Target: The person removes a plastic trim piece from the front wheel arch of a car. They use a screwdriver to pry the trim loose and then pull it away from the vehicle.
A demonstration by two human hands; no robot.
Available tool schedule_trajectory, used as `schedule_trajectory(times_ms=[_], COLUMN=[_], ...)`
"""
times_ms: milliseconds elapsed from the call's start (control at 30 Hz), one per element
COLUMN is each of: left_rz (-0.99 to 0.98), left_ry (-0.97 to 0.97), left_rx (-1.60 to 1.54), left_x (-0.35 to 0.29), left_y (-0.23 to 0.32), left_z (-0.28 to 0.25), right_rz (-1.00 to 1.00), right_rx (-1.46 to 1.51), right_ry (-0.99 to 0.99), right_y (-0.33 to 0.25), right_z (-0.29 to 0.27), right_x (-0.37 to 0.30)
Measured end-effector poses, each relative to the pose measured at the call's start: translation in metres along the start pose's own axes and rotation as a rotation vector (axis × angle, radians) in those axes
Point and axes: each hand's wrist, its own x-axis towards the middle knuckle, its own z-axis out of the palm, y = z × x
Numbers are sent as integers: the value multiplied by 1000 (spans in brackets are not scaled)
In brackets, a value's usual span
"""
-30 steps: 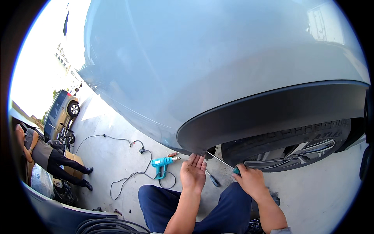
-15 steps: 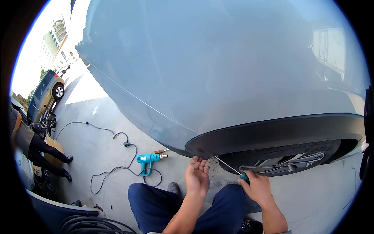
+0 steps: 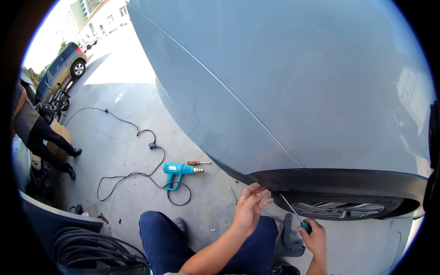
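My right hand [image 3: 315, 238] is wrapped round the dark green handle of a screwdriver [image 3: 293, 209]. The thin metal shaft slants up and left, its tip in front of the dark gap of the wheel arch, ahead of the tyre. My left hand [image 3: 249, 210] is raised with bent, parted fingers, close to the front lower end of the black wheel arch trim [image 3: 339, 181]. I see nothing held in it; whether the fingertips touch the trim I cannot tell. Above both hands spreads the grey-blue car body panel [image 3: 284, 91]. The wheel [image 3: 341, 209] sits under the arch.
A teal heat gun [image 3: 173, 172] with a black cable lies left on the concrete, beside an orange-handled screwdriver [image 3: 194, 163]. A black angled plastic piece [image 3: 289, 243] rests near my right hand. Coiled black hose [image 3: 87, 245] is lower left. A person [image 3: 41, 133] stands far left.
The view has shifted, so the arch sits lower and farther right. Both hands have drawn slightly back from the arch, the screwdriver still in the right. The black plastic piece has come into clear view.
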Motion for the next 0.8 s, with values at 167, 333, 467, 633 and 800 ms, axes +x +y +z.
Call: schedule_trajectory(times_ms=[167,333,467,633,800], left_rz=[-89,-199,-303,-386,-424], left_ry=[-95,-239,-344,-493,-521], left_rx=[-3,48,176,405,418], left_x=[4,24,35,62,70], left_y=[11,23,47,57,56], left_z=[-12,-29,-39,-50,-43], right_rz=[239,82,-71,24,205], right_rx=[483,1115,1238,1219,953], right_ry=[24,493,643,904,1063], right_y=[9,-82,-160,-185,-184], right_z=[66,92,101,128,131], right_x=[-26,39,95,102,118])
